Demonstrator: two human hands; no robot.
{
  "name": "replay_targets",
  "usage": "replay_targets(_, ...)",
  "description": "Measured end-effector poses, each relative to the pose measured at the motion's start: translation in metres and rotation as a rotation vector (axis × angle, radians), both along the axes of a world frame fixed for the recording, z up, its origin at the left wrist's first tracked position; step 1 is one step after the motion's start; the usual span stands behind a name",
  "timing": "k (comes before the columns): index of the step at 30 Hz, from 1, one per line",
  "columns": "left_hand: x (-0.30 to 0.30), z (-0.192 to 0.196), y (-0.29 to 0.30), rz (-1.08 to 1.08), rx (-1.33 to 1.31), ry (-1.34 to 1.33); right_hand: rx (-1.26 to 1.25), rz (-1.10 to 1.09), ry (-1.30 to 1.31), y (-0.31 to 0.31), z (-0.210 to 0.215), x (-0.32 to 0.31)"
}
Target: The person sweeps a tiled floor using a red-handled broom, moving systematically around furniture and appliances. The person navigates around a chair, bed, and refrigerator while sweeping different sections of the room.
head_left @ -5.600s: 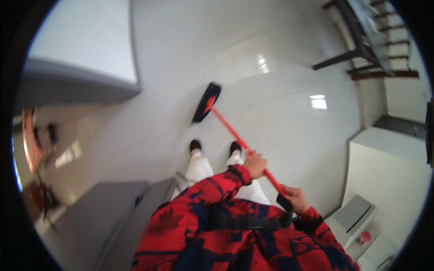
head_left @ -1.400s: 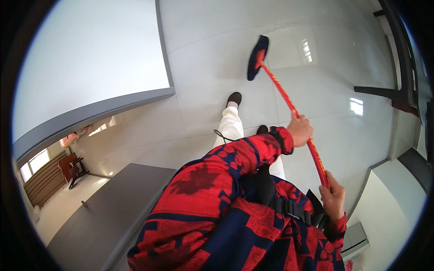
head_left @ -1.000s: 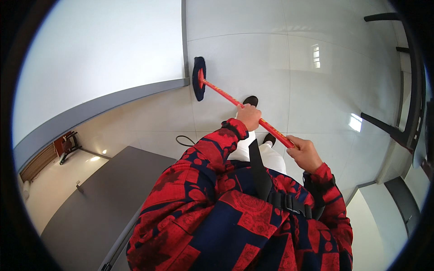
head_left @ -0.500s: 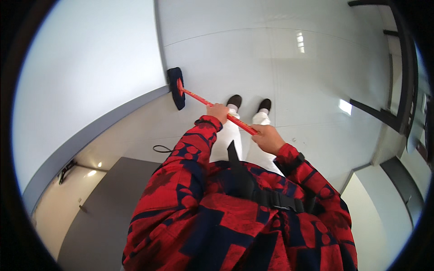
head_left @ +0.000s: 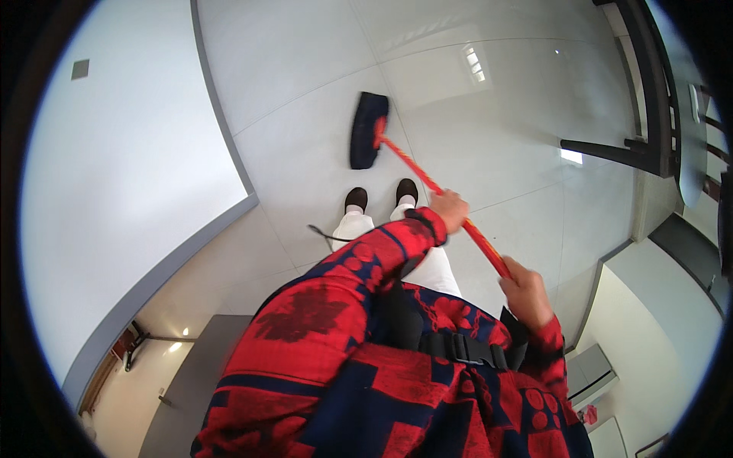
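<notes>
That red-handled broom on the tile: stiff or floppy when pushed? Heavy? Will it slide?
Probably stiff: the broom's red handle runs straight from the head to the right hand, no visible bow. Likely light for its length, since the left hand grips it loosely mid-shaft. The dark head should glide easily on the glossy tile floor, which mirrors the lights.

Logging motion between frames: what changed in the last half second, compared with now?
The broom head swung from beside the wall base on the person's left to the open tiles ahead of the shoes. Nothing was let go: the left hand grips the red handle lower down, the right hand near its top, as before.
</notes>
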State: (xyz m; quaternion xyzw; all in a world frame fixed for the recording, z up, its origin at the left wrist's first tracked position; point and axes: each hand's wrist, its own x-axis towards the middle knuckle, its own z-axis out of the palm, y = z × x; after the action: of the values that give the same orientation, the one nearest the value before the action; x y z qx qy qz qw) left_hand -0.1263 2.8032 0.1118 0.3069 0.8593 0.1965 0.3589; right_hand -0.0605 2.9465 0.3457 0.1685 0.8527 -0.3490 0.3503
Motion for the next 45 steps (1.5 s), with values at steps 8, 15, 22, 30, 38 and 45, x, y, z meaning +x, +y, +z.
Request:
replay_targets(8, 0.018, 0.057, 0.127, -0.322, 0.274, -0.007, 0.188, -0.286, -0.068, 0.027, 0.079, 0.047)
replay_targets(15, -0.011, 0.095, 0.108, -0.198, 0.349, 0.167, 0.205, -0.3, 0.104, 0.026, 0.111, 0.039)
replay_targets(22, -0.084, 0.101, -0.01, 0.083, 0.181, 0.34, -0.047, -0.038, 0.151, -0.006, 0.074, -0.036)
replay_targets(30, -0.125, 0.068, -0.222, 0.462, -0.034, 0.245, -0.348, 0.285, 0.052, -0.142, 0.009, -0.179)
replay_targets(38, -0.12, 0.027, -0.342, 0.617, -0.29, -0.036, -0.487, 0.441, -0.168, -0.258, -0.062, -0.245)
replay_targets(45, -0.131, -0.014, -0.358, 0.643, -0.316, -0.018, -0.407, 0.534, -0.11, -0.28, -0.086, -0.263)
